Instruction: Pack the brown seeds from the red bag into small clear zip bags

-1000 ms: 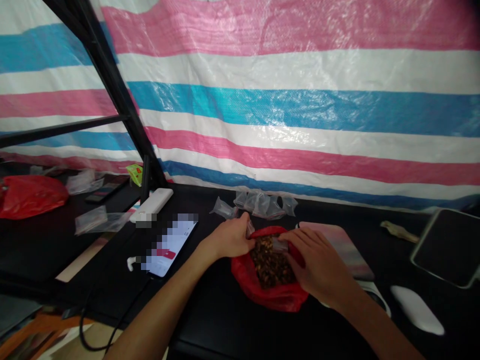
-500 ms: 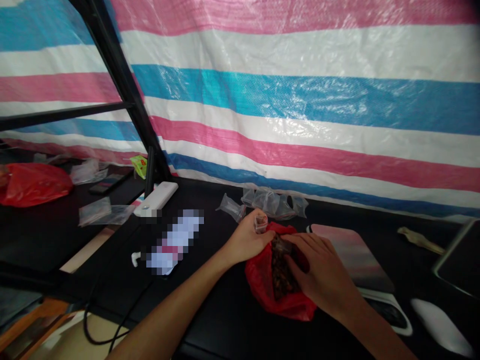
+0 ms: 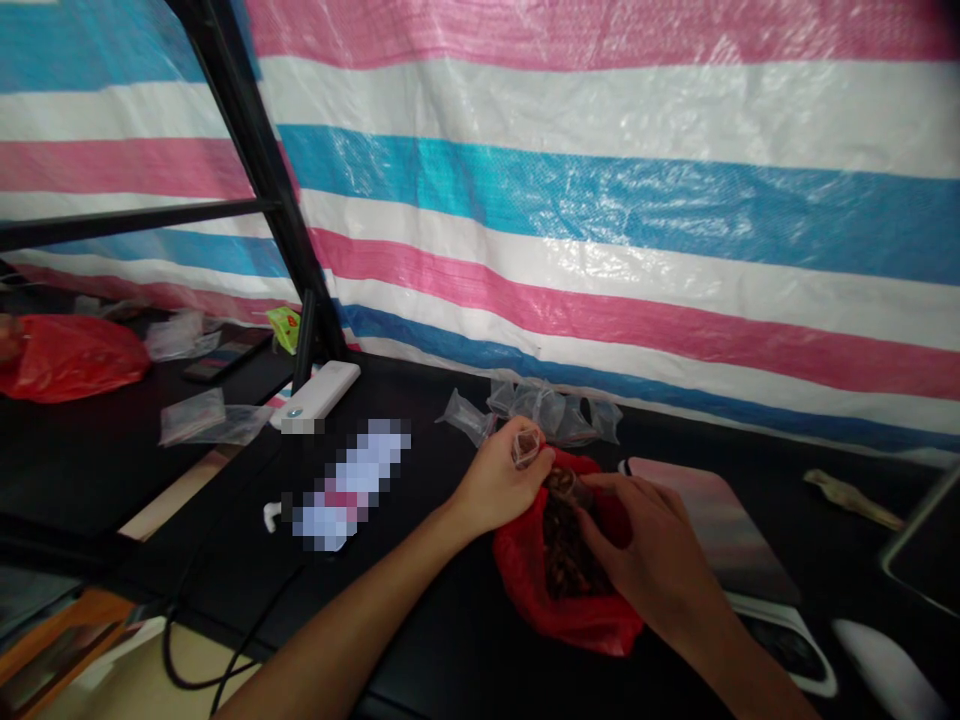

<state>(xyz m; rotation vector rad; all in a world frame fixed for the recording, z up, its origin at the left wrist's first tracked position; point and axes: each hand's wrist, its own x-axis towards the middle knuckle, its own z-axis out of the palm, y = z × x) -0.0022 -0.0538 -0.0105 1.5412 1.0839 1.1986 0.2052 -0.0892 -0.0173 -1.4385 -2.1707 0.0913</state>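
Head camera view: a small clear bag, its mouth up and brown bits inside, sits in the curled grip of the left hand. Just right of it, a crumpled red plastic bag gapes on the black surface, holding loose brown pieces. At its mouth, the right hand closes thumb and fingertips on a little see-through holder, its exact form hard to tell, and covers part of the opening. Around them, left to right: a white power bank, a blurred-out phone, clear pouches behind the left hand, a pinkish-grey flat panel partly behind the right hand, and a white rounded object.
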